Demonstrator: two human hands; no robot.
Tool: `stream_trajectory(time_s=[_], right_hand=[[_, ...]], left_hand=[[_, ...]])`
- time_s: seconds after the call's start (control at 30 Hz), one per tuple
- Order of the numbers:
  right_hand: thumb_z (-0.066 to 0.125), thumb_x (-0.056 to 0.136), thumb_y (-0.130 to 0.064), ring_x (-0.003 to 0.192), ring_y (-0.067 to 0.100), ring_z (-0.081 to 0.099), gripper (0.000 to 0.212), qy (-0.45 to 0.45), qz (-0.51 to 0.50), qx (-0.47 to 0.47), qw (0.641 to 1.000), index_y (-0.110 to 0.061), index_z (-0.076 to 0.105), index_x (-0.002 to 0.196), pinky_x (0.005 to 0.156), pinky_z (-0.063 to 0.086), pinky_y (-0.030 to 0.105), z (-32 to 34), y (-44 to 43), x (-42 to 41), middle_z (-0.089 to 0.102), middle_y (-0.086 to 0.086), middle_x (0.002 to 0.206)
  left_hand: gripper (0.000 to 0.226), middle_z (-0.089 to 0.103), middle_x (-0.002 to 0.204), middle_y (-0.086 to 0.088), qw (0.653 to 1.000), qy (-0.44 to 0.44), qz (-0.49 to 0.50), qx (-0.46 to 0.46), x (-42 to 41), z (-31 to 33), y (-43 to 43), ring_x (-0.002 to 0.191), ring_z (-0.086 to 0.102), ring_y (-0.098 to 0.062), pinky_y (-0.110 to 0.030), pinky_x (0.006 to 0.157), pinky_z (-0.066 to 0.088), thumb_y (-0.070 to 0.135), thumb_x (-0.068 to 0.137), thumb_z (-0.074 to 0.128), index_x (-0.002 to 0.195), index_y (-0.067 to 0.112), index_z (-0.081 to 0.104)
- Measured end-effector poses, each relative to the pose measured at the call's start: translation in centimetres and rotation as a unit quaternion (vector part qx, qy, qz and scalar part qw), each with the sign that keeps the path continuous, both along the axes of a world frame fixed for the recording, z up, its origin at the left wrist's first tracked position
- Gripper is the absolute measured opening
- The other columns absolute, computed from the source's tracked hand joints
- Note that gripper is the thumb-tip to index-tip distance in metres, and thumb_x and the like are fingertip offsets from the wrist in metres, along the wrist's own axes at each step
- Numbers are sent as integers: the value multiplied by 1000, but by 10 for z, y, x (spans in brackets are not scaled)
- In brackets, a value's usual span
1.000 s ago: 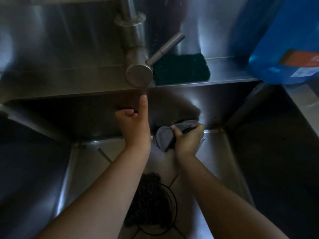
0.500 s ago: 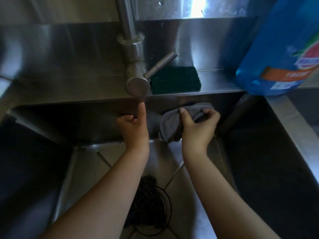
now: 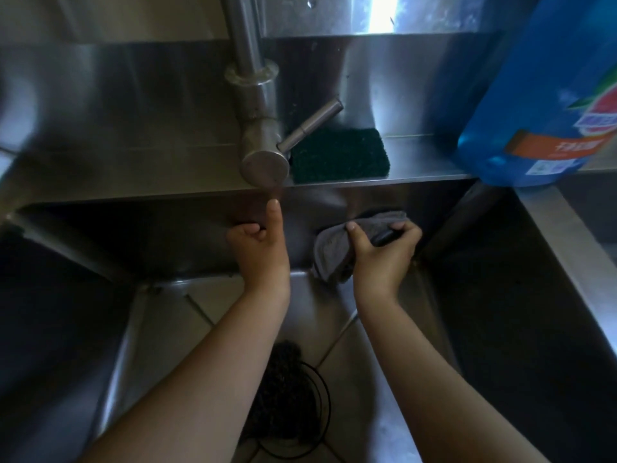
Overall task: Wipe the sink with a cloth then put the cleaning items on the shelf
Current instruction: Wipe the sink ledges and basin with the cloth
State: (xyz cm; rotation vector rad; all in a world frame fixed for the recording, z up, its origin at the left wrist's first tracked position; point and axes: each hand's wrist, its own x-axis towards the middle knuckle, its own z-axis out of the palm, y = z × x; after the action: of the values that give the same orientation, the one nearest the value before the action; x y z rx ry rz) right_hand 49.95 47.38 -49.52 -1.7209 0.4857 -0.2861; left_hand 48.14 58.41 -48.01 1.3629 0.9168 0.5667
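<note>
right hand (image 3: 384,259) grips grey cloth (image 3: 330,248) against sink (image 3: 150,235) back wall. left hand (image 3: 260,252) beside it, fingers curled, thumb up, holding nothing. green scouring pad (image 3: 339,155) on ledge (image 3: 427,162) above the hands.

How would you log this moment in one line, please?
step: wiping | right hand: grips cloth against sink back wall | left hand: fingers curled, holds nothing | sponge: on ledge

The left forearm (image 3: 213,372) and right forearm (image 3: 410,355) are bare.
</note>
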Motion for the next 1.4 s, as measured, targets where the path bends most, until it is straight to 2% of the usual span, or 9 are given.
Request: stream_trajectory(time_s=[0.17, 0.4, 0.5, 0.57, 0.67, 0.83, 1.07, 1.23, 1.4], right_hand=[[80, 70, -14, 90, 16, 44, 51, 45, 9, -34, 998, -14, 35, 94, 70, 28, 11, -37, -6, 3, 44, 5, 103], [77, 73, -9, 95, 16, 43, 48, 99, 22, -41, 994, -13, 34, 95, 79, 31, 14, -59, -12, 4, 47, 13, 114], [78, 73, -11, 103, 23, 50, 50, 120, 35, -37, 991, -11, 36, 100, 88, 38, 25, -57, -14, 7, 49, 16, 118], [79, 72, -13, 106, 27, 54, 51, 133, 41, -33, 990, -12, 36, 100, 89, 42, 30, -54, -17, 10, 53, 17, 117], [77, 74, -15, 93, 21, 54, 46, 149, 54, -8, 987, -13, 37, 96, 78, 41, 24, -42, -26, 5, 55, 12, 108], [77, 74, -15, 105, 21, 57, 41, 98, 10, 51, 994, -19, 46, 100, 96, 46, 40, -13, -38, -18, 57, 6, 112], [75, 76, -19, 115, 17, 52, 51, 15, -13, 86, 996, -16, 51, 121, 102, 43, 41, 36, -56, -21, 53, 6, 125], [74, 76, -17, 108, 3, 46, 48, -49, -3, 78, 996, -23, 51, 117, 99, 38, 23, 58, -56, -11, 48, -2, 119], [75, 75, -14, 104, 2, 46, 43, -64, -22, 98, 993, -26, 48, 106, 88, 37, 13, 61, -51, 2, 45, -6, 113]], left_hand=[[35, 45, 81, 0, 1000, -16, -4, -10, 0, -4, 0, 78, 50, -18, -48, 89, 49, 41, 82, 62, 76, 23, 33], [34, 42, 80, 3, 1000, -21, -15, -3, -1, -3, 0, 73, 46, -11, -47, 91, 48, 39, 83, 61, 76, 24, 31], [34, 42, 81, 4, 1000, -25, -13, -2, -2, -5, 0, 74, 46, -10, -44, 92, 48, 39, 84, 61, 76, 24, 31], [38, 43, 79, 2, 1000, -21, -18, -6, -2, -7, 1, 74, 47, -14, -42, 88, 49, 47, 80, 63, 75, 24, 33], [53, 46, 77, -3, 999, 4, -42, -23, -3, -8, 2, 72, 47, -18, -41, 80, 48, 68, 65, 59, 74, 19, 39], [31, 50, 78, 0, 997, 27, -63, -38, -8, -1, -13, 80, 52, -17, -47, 93, 47, 47, 86, 54, 73, 22, 41], [31, 47, 69, -3, 997, 3, -71, -29, 0, 5, -49, 63, 47, -14, -38, 76, 46, 39, 84, 60, 74, 16, 42], [50, 55, 77, -15, 997, 13, -76, -25, 16, 4, -66, 72, 53, -25, -43, 76, 48, 47, 77, 65, 93, 2, 49], [42, 57, 88, -17, 998, 40, -52, -17, 25, 7, -77, 86, 60, -35, -49, 86, 48, 48, 76, 66, 77, 18, 37]])
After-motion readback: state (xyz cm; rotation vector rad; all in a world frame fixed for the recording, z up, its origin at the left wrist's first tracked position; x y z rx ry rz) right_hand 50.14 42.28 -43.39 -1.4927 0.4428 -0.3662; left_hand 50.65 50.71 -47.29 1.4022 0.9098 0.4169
